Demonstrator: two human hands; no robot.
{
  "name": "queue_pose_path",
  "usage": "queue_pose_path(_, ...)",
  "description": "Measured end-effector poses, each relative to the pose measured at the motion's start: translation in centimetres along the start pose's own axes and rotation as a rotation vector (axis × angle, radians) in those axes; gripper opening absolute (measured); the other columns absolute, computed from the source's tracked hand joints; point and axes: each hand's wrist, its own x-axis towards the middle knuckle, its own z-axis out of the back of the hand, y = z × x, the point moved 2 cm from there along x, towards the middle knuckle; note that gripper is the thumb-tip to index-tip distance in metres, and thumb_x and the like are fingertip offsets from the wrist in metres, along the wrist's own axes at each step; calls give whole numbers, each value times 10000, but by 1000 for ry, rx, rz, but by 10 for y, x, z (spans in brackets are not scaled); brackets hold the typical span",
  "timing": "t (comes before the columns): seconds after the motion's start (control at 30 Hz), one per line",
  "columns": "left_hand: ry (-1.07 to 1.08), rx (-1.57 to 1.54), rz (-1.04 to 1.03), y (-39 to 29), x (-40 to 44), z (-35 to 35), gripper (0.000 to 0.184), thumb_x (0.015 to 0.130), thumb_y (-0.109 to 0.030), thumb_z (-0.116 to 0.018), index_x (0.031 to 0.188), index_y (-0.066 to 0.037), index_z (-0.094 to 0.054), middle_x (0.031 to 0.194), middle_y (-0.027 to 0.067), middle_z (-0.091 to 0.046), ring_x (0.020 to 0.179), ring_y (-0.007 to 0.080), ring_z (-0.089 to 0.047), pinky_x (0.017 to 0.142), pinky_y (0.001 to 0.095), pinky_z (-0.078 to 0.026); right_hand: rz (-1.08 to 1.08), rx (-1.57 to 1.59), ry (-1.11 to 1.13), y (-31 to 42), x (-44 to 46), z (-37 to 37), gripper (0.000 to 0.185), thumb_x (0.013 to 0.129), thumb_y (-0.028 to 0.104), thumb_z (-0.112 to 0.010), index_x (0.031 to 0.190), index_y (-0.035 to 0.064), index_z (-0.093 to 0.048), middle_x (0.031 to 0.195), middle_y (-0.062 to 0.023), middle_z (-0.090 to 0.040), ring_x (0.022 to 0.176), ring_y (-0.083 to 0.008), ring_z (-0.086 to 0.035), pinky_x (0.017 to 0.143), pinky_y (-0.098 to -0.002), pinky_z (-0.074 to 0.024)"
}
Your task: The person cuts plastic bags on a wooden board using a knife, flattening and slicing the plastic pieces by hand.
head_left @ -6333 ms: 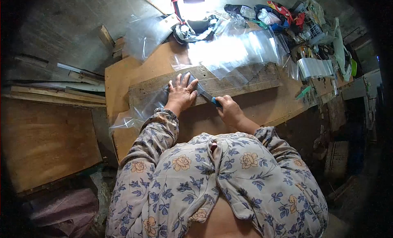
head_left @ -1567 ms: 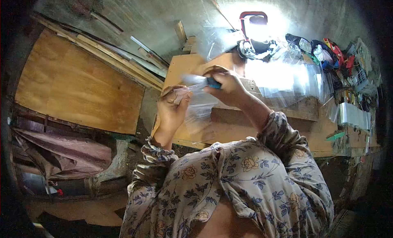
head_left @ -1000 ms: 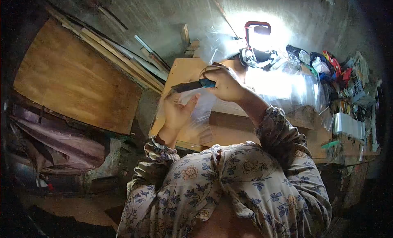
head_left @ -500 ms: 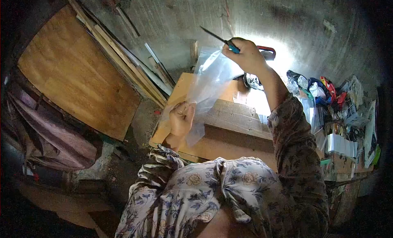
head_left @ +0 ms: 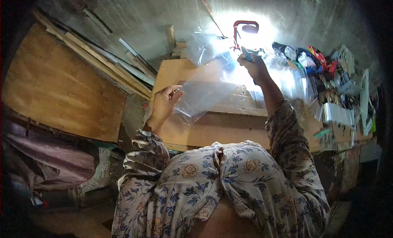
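Note:
A clear plastic sheet (head_left: 204, 89) hangs spread out above the workbench, between my two hands. My left hand (head_left: 167, 99) pinches its left edge, thumb against fingers. My right hand (head_left: 254, 67) is raised at the sheet's far right, in front of the bright lamp. Its fingers are wrapped round a knife with a blue handle (head_left: 246, 54); the blade is hard to make out against the glare. Under the sheet lies a worn wooden board (head_left: 241, 103) on the bench.
A glaring lamp with a red frame (head_left: 247, 30) stands at the back, beside more clear plastic sheets (head_left: 288, 83). Bags and odds and ends (head_left: 315, 62) pile up at the right, near a white plastic bundle (head_left: 338, 114). Wooden strips (head_left: 98, 60) lean at the left.
My right hand has come down and forward with the knife, whose blade no longer points up left. The plastic sheet now spreads lower across the board. The view has shifted.

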Motion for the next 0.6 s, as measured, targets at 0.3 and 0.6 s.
queue_pose_path(0.3, 338, 15, 61, 51, 37, -39, 173, 767, -201, -638, 750, -30, -620, 625, 46, -598, 567, 122, -544, 544, 271, -432, -113, 284, -123, -131, -53, -29, 112, 717, 107, -522, 724, 38, -609, 619, -9, -547, 559, -99, -482, 544, -244, -409)
queue_pose_path(0.6, 755, 397, 4, 118, 93, -89, 177, 741, -282, -648, 800, -115, -652, 750, 98, -632, 719, 235, -601, 674, 355, -460, -487, -697, -175, -126, -83, -89, 218, 778, 233, -582, 937, 88, -547, 828, -174, -611, 795, -342, -586, 703, -432, -457)
